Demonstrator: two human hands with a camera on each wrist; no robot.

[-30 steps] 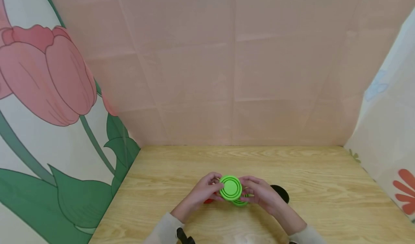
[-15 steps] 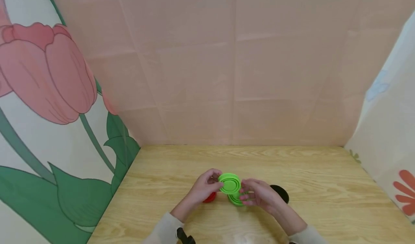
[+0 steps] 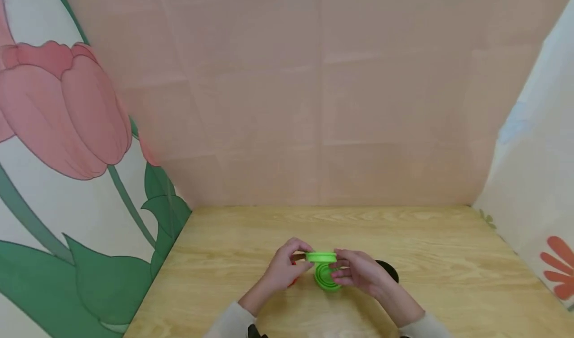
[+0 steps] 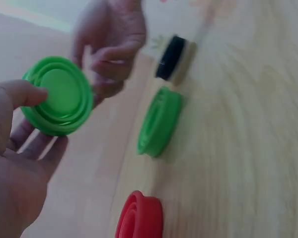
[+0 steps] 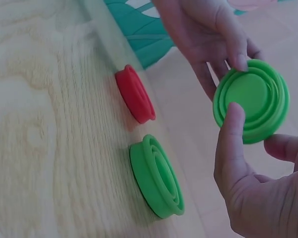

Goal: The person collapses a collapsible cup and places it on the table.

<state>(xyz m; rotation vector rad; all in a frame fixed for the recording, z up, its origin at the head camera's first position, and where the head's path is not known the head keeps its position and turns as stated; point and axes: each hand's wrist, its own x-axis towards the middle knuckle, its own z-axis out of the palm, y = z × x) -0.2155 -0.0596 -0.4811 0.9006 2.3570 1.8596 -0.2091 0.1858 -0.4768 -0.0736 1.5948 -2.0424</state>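
Note:
My left hand pinches a green collapsible cup, folded flat into concentric rings, thumb on its face and fingers behind. In the head view this cup is held edge-on above the table. My right hand is at the cup's right side, its fingers loosely bent at the rim; whether they touch it is hard to tell. Below, a second green collapsible cup lies on the table. A red one lies to its left, mostly hidden by my left hand in the head view.
A black round object lies on the table behind my right wrist, partly covered. The wooden table runs back to a pink sheet. A tulip-printed panel stands at left and a pale flower-printed one at right.
My left hand has tipped the held green cup from facing the head camera to edge-on. More of the lower green cup shows. My right hand has stayed nearly in place.

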